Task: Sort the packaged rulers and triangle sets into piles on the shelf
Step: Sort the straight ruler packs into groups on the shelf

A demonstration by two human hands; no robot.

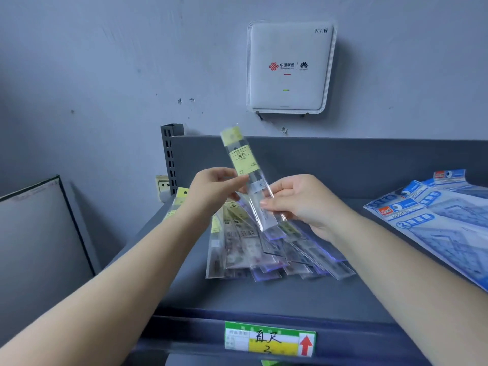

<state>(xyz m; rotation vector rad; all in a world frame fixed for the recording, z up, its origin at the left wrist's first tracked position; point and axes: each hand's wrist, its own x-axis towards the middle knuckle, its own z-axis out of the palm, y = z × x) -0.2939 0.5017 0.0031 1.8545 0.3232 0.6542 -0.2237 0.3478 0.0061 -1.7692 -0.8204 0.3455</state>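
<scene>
A clear packaged ruler [241,157] with a yellow label is held up above the grey shelf [264,294], tilted with its top toward the upper left. My left hand [215,184] pinches its middle. My right hand [303,202] grips its lower end. Below them a fanned pile of packaged rulers [266,249] lies on the shelf. A pile of blue packaged triangle sets [443,220] lies at the right of the shelf. Behind my left wrist, a few yellow-topped ruler packs [178,199] show partly.
A white WiFi router [289,67] hangs on the wall above the shelf. A slotted grey upright [170,157] stands at the shelf's back left. A green and yellow shelf tag [269,339] marks the front edge. A grey panel [34,249] stands at the left.
</scene>
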